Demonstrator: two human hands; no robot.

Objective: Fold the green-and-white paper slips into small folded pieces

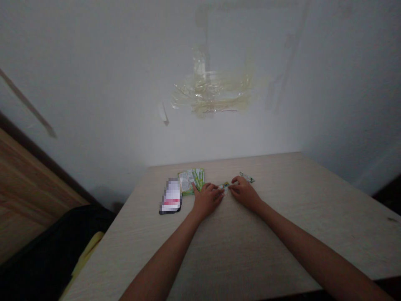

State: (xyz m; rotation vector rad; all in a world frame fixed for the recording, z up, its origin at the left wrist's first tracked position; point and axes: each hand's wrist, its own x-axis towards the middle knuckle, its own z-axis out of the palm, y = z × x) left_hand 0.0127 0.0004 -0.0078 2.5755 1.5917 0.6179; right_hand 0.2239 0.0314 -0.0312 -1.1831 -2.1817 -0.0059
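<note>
A: Where's the small printed slip (225, 187)?
B: On the tabletop (234, 255), between the two hands, fingertips at it from both sides.
A: Left hand (206, 200)?
B: Palm down, fingers slightly spread, fingertips at the slip's left side. Can't tell if it's gripping or just pressing. Thumb overlaps the edge of the green-and-white packets (186, 182); contact unclear.
A: Right hand (247, 195)?
B: Narrow. Thumb and index close together at the slip's right edge. Too small to confirm a pinch.
A: What else is nearby?
B: Packets are fanned out, overlapping. Phone (171, 200) just left of them, screen pixelated. Thin printed strip (249, 177) lies just beyond the right hand, slanted.
A: Background?
B: Pale wall (109, 83) behind, with clear, yellowed tape (219, 92) stuck on it.
</note>
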